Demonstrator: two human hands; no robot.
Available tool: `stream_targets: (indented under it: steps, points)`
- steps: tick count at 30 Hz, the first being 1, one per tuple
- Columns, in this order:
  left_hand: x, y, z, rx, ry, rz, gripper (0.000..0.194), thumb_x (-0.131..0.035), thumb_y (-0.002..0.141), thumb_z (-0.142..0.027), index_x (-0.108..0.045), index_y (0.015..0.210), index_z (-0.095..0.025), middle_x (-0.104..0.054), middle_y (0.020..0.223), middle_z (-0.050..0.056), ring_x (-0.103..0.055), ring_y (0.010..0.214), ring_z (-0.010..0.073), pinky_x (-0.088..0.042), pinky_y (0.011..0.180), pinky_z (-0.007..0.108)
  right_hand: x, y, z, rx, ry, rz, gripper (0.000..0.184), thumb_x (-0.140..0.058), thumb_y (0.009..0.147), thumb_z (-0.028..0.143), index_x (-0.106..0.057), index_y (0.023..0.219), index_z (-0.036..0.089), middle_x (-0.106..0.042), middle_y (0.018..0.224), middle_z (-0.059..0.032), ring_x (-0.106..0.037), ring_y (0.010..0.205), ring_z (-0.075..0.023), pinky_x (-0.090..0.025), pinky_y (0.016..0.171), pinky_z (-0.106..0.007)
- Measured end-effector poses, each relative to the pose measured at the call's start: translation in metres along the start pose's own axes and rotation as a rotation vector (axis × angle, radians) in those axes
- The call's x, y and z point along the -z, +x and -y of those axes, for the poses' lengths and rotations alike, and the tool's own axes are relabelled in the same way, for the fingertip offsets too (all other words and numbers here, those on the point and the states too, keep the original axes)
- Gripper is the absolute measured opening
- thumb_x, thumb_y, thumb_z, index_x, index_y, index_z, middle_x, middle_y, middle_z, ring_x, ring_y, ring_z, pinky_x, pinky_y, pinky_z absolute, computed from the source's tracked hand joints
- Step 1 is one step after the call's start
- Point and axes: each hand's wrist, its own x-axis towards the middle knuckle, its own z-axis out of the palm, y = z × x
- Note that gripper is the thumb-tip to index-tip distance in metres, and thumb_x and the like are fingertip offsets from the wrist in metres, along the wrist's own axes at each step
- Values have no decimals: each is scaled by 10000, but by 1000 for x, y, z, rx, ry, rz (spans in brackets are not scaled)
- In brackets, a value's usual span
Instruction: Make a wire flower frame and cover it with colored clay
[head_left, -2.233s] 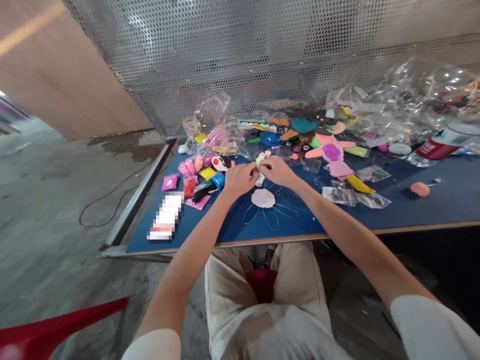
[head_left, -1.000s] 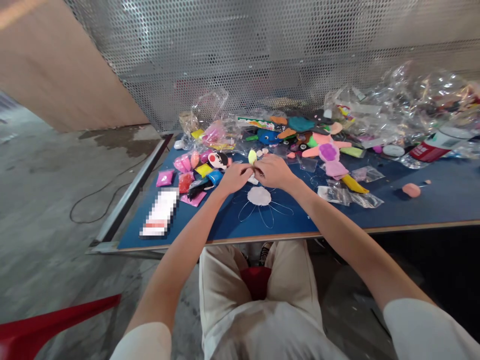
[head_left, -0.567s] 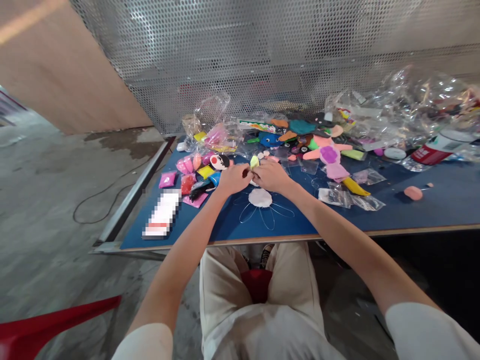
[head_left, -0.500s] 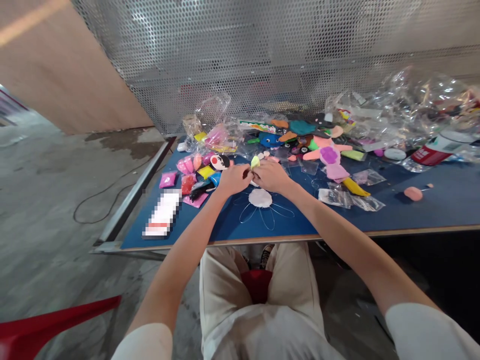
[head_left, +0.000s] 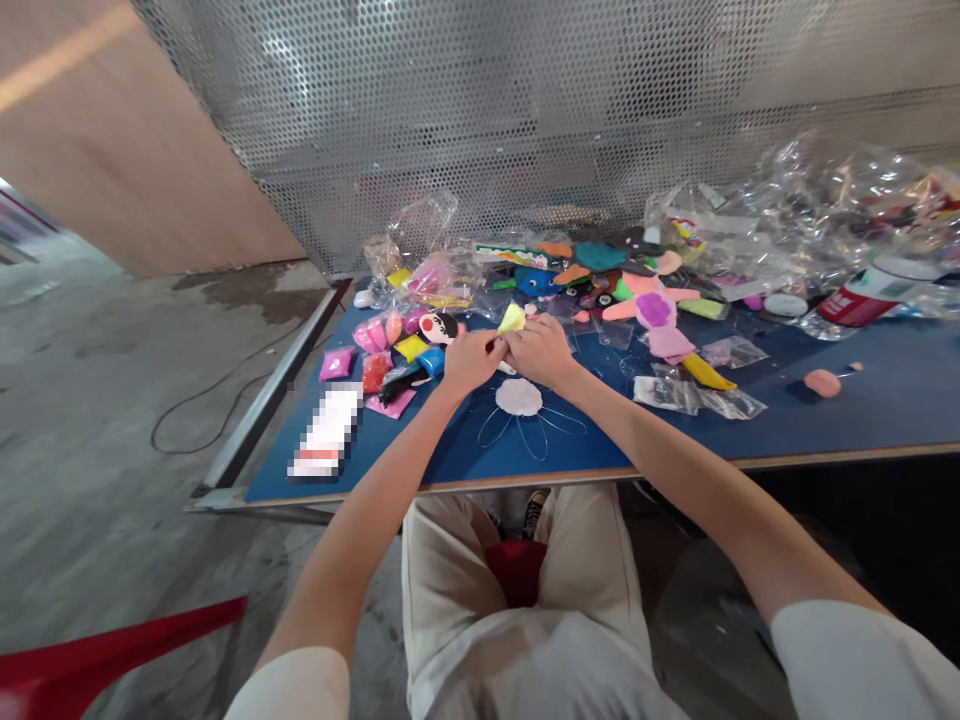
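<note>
A small piece of pale yellow modelling clay (head_left: 512, 319) shows between the fingers of both hands, above the middle of the table. My left hand (head_left: 474, 358) is closed on it from the left, and my right hand (head_left: 541, 350) pinches it from the right. Most fingertips are hidden behind the hands. Just below them on the table lies a flat whitish clay disc (head_left: 519, 397) with thin wire loops spreading from its lower edge. To the left rests a clay face (head_left: 438, 328) with black hair and a red cheek.
Colourful clay packets (head_left: 376, 370) lie at the left, near a blurred white rectangle (head_left: 327, 430). A pink clay figure (head_left: 660, 318) and plastic bags (head_left: 739, 405) are at the right. Farther right, a bottle with a red label (head_left: 862, 295) lies beside crumpled clear plastic (head_left: 832, 220). Perforated metal (head_left: 465, 120) stands behind.
The yellow clay has turned between my fingers and now shows a broader face. Both hands stay close together in nearly the same place. The view has shifted slightly.
</note>
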Motion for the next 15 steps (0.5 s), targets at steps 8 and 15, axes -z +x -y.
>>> stream_targets:
  steps: [8, 15]
  points:
    - [9, 2, -5, 32, 127, 17, 334, -495, 986, -324, -788, 875, -209, -760, 857, 106, -713, 899, 286, -449, 717, 335, -5, 5, -7, 46, -31, -72, 291, -506, 993, 236, -760, 877, 154, -775, 792, -136, -616, 852, -271, -309, 798, -388]
    - [6, 4, 7, -82, 62, -55, 285, -458, 1000, -289, -725, 928, -215, -734, 864, 92, -702, 909, 279, -491, 812, 381, -4, 9, -24, -57, 161, -95, 238, -534, 902, 178, -617, 680, 191, -665, 695, -85, -530, 748, -206, -312, 724, -345]
